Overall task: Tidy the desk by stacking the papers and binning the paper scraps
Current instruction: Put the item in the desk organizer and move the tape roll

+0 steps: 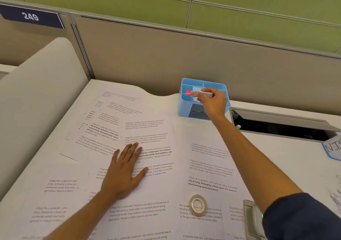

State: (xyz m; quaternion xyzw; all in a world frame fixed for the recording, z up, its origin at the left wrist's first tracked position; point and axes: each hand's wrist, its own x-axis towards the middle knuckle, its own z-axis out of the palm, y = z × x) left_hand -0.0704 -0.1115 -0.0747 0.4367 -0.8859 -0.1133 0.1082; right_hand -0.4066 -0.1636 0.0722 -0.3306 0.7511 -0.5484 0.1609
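Observation:
Several printed paper sheets lie spread and overlapping across the white desk. My left hand rests flat on the middle sheets with straight fingers. My right hand reaches to the back of the desk and pinches a small grey and pink object, maybe a cutter or a marker, over the blue desk organiser. The object's pink end points left above the organiser's compartments.
A roll of clear tape lies on the papers at the front right. A grey stapler-like item sits at the lower right. An open cable slot lies at the right, with a handwritten label beside it. Partition walls close off the back.

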